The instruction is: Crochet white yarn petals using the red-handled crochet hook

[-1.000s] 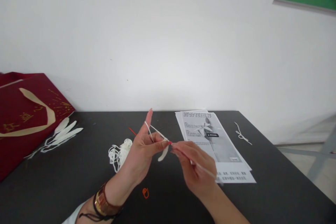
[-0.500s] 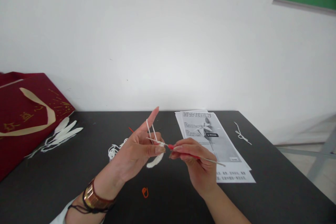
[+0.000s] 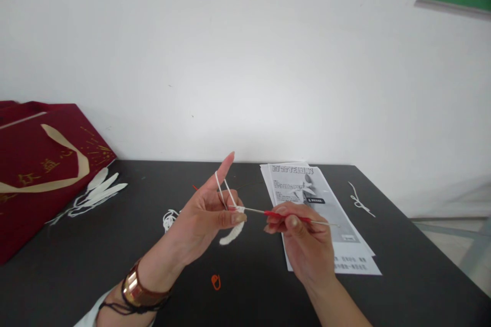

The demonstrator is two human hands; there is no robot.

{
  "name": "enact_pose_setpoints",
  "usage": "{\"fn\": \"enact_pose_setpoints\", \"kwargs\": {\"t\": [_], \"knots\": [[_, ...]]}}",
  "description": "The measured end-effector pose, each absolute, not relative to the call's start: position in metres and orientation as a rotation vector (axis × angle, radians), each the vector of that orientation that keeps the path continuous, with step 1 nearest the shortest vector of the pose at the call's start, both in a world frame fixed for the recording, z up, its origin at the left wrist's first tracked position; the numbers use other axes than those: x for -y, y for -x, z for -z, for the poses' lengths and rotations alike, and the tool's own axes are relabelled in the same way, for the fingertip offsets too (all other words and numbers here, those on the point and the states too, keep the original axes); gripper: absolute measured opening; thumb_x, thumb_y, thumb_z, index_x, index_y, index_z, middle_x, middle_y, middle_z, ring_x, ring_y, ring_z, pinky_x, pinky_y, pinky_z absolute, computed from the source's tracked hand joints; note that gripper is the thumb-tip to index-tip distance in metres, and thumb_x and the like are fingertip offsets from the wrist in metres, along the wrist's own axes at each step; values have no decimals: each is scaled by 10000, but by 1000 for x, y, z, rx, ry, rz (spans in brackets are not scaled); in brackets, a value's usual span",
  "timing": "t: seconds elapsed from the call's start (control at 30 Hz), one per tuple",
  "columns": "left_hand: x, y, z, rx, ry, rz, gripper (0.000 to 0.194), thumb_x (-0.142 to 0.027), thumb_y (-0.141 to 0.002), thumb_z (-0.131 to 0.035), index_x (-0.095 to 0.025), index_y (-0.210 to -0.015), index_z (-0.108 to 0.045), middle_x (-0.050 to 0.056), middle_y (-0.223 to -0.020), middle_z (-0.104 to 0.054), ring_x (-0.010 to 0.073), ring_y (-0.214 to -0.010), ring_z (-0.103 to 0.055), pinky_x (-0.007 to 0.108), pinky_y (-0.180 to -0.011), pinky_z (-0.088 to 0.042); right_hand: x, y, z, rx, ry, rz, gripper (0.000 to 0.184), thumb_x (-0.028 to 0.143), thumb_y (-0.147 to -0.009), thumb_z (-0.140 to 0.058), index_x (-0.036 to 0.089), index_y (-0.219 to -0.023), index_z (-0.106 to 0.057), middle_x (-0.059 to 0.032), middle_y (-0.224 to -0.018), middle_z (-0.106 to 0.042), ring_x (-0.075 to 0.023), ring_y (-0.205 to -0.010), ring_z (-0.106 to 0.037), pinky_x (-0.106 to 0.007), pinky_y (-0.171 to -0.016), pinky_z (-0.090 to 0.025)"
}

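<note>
Between thumb and fingers, my left hand (image 3: 209, 214) pinches a small white crochet piece (image 3: 231, 235), whose curved end hangs below the thumb. White yarn (image 3: 226, 190) loops over the raised index finger and runs down to the work. My right hand (image 3: 305, 232) is closed on the red grip of a crochet hook (image 3: 270, 213). The hook's metal shaft points left and its tip meets the white stitches at my left fingertips. Behind my left wrist lies a loose bundle of white yarn (image 3: 169, 219). An orange stitch marker (image 3: 216, 282) rests on the table nearer to me.
A dark red gift bag (image 3: 42, 163) with a cream ribbon stands at the left, beside several white crocheted petals (image 3: 102, 189). Printed pattern sheets (image 3: 337, 214) lie partly under my right hand. A knotted white yarn scrap (image 3: 360, 203) is farther right on the black table (image 3: 253, 296).
My right hand has drawn right, away from my left hand, so more of the hook's shaft shows between them. The whole view has shifted slightly.
</note>
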State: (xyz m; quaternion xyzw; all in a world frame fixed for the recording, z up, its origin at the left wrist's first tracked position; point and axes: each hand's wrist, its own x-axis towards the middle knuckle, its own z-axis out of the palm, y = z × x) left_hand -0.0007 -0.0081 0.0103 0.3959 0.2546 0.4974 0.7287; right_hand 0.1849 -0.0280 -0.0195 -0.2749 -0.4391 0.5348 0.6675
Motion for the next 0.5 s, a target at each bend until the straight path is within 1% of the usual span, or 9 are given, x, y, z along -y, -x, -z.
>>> {"fn": "enact_pose_setpoints", "kwargs": {"t": [0.13, 0.3, 0.5], "knots": [[7, 2, -11, -555, -865, -1123, 994, -39, -709, -766, -398, -1501, -286, -48, -657, -555, 100, -613, -501, 205, -553, -358, 27, -188, 15, 958, 619, -1202, 87, 296, -782, -786, 215, -813, -790, -37, -741, -756, -150, -606, -707, -241, -547, -616], [7, 3, -10, -545, -879, -1125, 992, -43, -714, -763, -395, -1505, -278, -46, -661, -560, 104, -617, -499, 209, -551, -362, 27, -192, 13, 955, 627, -1214, 82, 285, -790, -778, 210, -820, -791, -37, -711, -757, -142, -604, -704, -227, -554, -620], [7, 3, -10, -547, -890, -1120, 990, -33, -711, -764, -399, -1500, -290, -46, -673, -566, 103, -620, -500, 205, -548, -370, 26, -197, 12, 969, 629, -1224, 66, 273, -798, -772, 223, -838, -790, -37, -733, -767, -150, -616, -718, -236, -573, -632]]}}
